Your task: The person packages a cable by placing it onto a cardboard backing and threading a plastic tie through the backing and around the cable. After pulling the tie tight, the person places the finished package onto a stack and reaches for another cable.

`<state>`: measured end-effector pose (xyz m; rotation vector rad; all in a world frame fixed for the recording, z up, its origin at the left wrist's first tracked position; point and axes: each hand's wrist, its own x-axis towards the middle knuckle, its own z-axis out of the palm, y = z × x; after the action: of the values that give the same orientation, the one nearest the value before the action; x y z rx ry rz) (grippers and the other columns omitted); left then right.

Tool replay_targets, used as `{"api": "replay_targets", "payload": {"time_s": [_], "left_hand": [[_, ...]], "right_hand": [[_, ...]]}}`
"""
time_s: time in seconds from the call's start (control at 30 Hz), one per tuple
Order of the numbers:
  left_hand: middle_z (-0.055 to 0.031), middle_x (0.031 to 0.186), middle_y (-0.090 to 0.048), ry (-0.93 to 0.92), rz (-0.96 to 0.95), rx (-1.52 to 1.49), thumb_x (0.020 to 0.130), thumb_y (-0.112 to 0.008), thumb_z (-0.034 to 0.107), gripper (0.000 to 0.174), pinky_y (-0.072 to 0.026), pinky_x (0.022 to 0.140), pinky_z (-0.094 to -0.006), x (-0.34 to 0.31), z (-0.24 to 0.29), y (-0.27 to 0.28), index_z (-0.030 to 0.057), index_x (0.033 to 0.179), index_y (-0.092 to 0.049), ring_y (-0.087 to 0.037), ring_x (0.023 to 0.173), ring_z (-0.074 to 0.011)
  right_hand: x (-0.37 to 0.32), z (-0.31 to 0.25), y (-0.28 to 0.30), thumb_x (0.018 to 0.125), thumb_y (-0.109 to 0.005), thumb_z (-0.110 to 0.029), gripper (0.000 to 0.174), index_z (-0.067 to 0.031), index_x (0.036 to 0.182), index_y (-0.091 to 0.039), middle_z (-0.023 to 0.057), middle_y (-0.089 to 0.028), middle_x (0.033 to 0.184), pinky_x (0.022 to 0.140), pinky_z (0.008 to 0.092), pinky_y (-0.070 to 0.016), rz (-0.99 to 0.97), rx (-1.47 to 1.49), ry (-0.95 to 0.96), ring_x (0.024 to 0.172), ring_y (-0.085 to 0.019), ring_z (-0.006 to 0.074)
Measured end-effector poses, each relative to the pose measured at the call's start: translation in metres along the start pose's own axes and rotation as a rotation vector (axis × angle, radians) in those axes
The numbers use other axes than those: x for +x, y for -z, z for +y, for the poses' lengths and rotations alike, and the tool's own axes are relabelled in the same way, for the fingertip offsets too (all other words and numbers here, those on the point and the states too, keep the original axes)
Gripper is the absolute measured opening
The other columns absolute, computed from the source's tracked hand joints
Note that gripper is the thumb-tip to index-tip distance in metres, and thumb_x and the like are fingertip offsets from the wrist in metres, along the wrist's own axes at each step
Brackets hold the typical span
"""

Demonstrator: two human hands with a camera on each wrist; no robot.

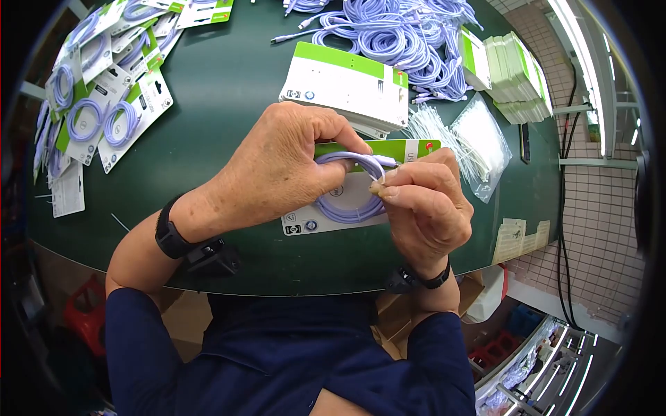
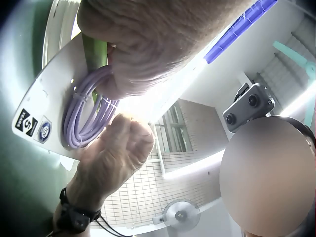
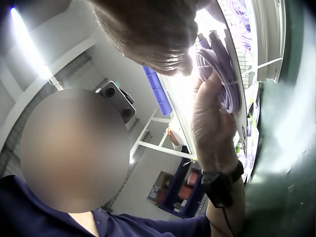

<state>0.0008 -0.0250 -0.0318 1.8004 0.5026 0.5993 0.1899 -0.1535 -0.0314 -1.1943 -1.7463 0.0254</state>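
A coiled lilac cable point(image 1: 347, 213) lies against a green and white card point(image 1: 326, 225) in the head view. The left hand point(image 1: 277, 163) grips the coil and the card's upper edge, its thumb inside the loop. At the coil's right side, the right hand point(image 1: 431, 208) pinches something small at the strands with thumb and fingertips; what it is, I cannot tell. In the left wrist view a thin tie crosses the coil point(image 2: 79, 113), and the right hand point(image 2: 116, 158) is beside it. The right wrist view shows cable connectors point(image 3: 216, 42) near the coil's top, above the left hand point(image 3: 212, 118).
A stack of cards point(image 1: 347, 83) stands behind the hands, with a heap of lilac cables point(image 1: 395, 35) beyond. White ties point(image 1: 444, 135) and a plastic bag point(image 1: 483, 142) lie right of it, near more card stacks point(image 1: 513, 76). Carded cables point(image 1: 87, 118) pile up at the left.
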Motion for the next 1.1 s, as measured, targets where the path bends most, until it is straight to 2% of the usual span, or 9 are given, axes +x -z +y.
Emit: {"api": "replay_targets", "payload": {"time_s": [0.3,0.4,0.57,0.67,0.83,0.93,0.97,1.07,1.1], "left_hand": [[-0.0084,0.096,-0.079,0.0,0.003,-0.005,0.083,-0.069,-0.006,0.024,-0.0582,0.078,-0.0274,0.0,-0.003,-0.001,-0.0002,0.104,-0.079,-0.073,0.087,-0.013],[-0.0169,0.091,-0.077,-0.026,0.036,-0.03,0.078,-0.064,-0.002,0.028,-0.0601,0.074,-0.0331,0.001,-0.004,-0.004,-0.0036,0.102,-0.079,-0.074,0.08,-0.0217],[-0.0168,0.091,-0.077,-0.023,0.027,-0.023,0.078,-0.064,-0.002,0.028,-0.0601,0.074,-0.0334,0.001,-0.003,-0.003,-0.0033,0.102,-0.08,-0.074,0.079,-0.0221],[-0.0082,0.095,-0.078,0.004,-0.013,0.02,0.084,-0.07,-0.005,0.022,-0.0584,0.078,-0.0277,0.0,-0.003,-0.001,-0.0004,0.104,-0.078,-0.073,0.088,-0.0131],[-0.0078,0.095,-0.078,-0.004,-0.003,0.021,0.084,-0.07,-0.005,0.022,-0.0583,0.078,-0.0277,0.0,-0.004,-0.002,-0.0004,0.104,-0.078,-0.073,0.088,-0.013],[-0.008,0.095,-0.078,0.016,-0.01,0.014,0.084,-0.071,-0.005,0.022,-0.0583,0.079,-0.0269,0.001,-0.003,-0.001,-0.0012,0.104,-0.078,-0.072,0.087,-0.0116],[-0.008,0.095,-0.078,0.015,-0.01,0.015,0.084,-0.071,-0.005,0.022,-0.0583,0.079,-0.0269,0.001,-0.003,-0.001,-0.0012,0.104,-0.078,-0.072,0.087,-0.0116],[-0.0085,0.095,-0.079,0.131,-0.062,-0.108,0.085,-0.071,-0.004,0.021,-0.0579,0.079,-0.0261,0.002,-0.006,-0.002,-0.0021,0.105,-0.078,-0.071,0.087,-0.0097],[-0.0085,0.095,-0.079,0.129,-0.061,-0.106,0.085,-0.071,-0.004,0.021,-0.0579,0.079,-0.0261,0.002,-0.006,-0.002,-0.0021,0.105,-0.078,-0.071,0.087,-0.0097]], "right_hand": [[0.0,0.003,-0.002,0.079,-0.089,-0.001,0.026,-0.0131,0.096,-0.073,0.004,-0.075,0.093,0.071,0.0308,-0.0474,-0.016,0.014,-0.022,0.081,-0.061,0.0183],[0.0,0.004,-0.003,0.079,-0.089,-0.002,0.026,-0.0128,0.096,-0.073,0.0041,-0.075,0.092,0.071,0.0308,-0.0472,-0.023,0.012,-0.031,0.08,-0.061,0.018],[0.0,0.006,-0.003,0.079,-0.089,-0.001,0.026,-0.0125,0.096,-0.073,0.0041,-0.075,0.092,0.071,0.0307,-0.0471,-0.043,0.019,-0.049,0.08,-0.061,0.0182],[0.0,0.008,-0.004,0.08,-0.089,0.0,0.026,-0.012,0.096,-0.072,0.0036,-0.075,0.092,0.07,0.0306,-0.0469,-0.046,0.013,-0.029,0.08,-0.061,0.0181],[0.0,0.008,-0.008,0.078,-0.088,0.003,0.026,-0.0112,0.095,-0.073,0.0034,-0.074,0.092,0.068,0.0309,-0.0467,-0.04,-0.006,-0.016,0.079,-0.06,0.0188],[0.002,0.01,-0.016,0.067,-0.083,0.001,0.026,-0.0092,0.089,-0.074,0.0017,-0.071,0.091,0.063,0.0306,-0.0443,-0.003,-0.148,0.144,0.072,-0.055,0.0193],[0.002,0.009,-0.015,0.067,-0.083,0.001,0.026,-0.0092,0.089,-0.074,0.0017,-0.071,0.091,0.063,0.0306,-0.0443,-0.002,-0.148,0.145,0.072,-0.055,0.0193],[0.005,0.002,-0.009,0.064,-0.085,0.004,0.033,-0.0108,0.092,-0.076,0.004,-0.074,0.091,0.065,0.0328,-0.0473,-0.162,-0.286,0.155,0.071,-0.058,0.0206],[0.005,0.002,-0.008,0.064,-0.085,0.004,0.033,-0.0108,0.092,-0.076,0.004,-0.074,0.091,0.065,0.0328,-0.0473,-0.161,-0.286,0.157,0.071,-0.058,0.0206]]}}
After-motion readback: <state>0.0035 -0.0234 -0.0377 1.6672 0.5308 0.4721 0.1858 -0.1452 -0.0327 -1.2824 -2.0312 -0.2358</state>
